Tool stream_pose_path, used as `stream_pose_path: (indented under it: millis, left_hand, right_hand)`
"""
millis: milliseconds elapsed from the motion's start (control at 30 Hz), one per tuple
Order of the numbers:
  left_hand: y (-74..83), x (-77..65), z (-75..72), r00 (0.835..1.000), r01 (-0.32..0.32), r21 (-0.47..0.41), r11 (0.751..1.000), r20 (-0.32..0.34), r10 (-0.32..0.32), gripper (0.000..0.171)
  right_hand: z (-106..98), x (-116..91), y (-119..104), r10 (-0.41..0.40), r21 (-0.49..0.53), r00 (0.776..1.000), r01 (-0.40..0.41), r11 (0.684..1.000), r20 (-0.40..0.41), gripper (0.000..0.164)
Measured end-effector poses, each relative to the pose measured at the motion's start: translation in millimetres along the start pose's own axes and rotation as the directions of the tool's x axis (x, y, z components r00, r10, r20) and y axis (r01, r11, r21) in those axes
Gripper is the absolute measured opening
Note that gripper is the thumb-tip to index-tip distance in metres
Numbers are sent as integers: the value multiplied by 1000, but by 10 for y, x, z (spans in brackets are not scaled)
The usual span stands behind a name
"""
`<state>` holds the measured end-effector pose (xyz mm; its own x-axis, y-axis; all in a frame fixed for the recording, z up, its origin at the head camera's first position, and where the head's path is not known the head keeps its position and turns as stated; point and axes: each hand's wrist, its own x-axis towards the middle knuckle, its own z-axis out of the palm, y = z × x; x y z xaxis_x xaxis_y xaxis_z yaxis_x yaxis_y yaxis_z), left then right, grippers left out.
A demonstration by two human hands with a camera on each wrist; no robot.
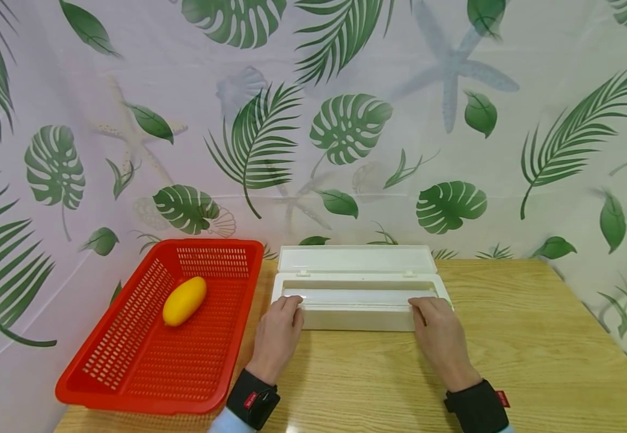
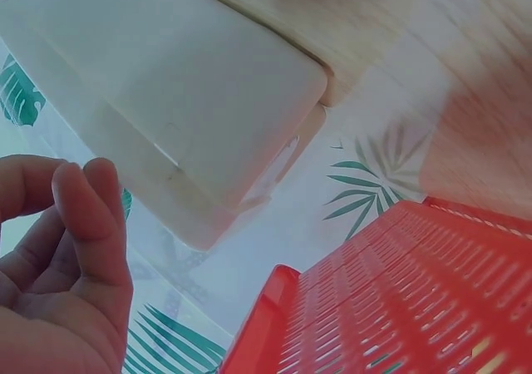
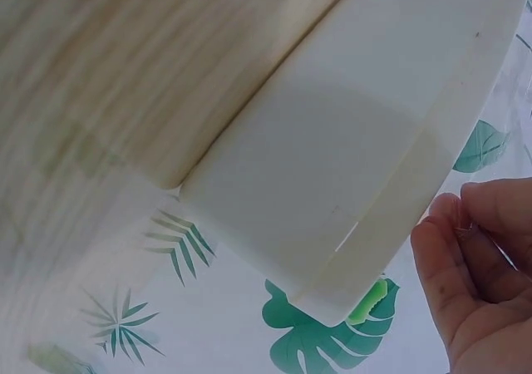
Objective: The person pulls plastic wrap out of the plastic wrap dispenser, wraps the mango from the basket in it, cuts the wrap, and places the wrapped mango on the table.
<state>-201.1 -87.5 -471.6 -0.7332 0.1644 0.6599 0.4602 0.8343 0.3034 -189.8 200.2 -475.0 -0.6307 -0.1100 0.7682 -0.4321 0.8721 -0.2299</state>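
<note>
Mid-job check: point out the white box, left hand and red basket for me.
White box point(image 1: 357, 320): head view, on its front wall.
Left hand point(image 1: 278, 337): head view, on the back of the hand.
Red basket point(image 1: 183, 364): head view, on its bare floor.

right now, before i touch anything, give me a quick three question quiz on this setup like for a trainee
1. Multiple choice: what lies in the red basket?
a) a white cup
b) a yellow oval object
c) a green bottle

2. True or false: the lid of the white box is closed.

3. Short answer: which of the person's hands is nearer the red basket?

Key: 1. b. 2. False; the lid is open, folded back on the far side. 3. The left hand.
</note>
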Motion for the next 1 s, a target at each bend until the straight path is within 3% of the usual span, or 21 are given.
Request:
stream_pose_path:
  millis: [333, 700, 1000]
  left_hand:
    - [11, -3, -24, 1000, 23, 2, 1000, -4, -23, 26]
    - [2, -5, -37, 1000, 29, 18, 999, 4, -29, 27]
    - [6, -4, -48, 1000, 18, 6, 1000, -9, -18, 26]
  right_hand:
    - [-3, 17, 5, 9, 12, 1000, -9, 1000, -13, 19]
    - [-11, 20, 7, 16, 26, 1000, -16, 1000, -19, 22]
    - [-6, 11, 21, -12, 29, 997, 14, 999, -73, 21]
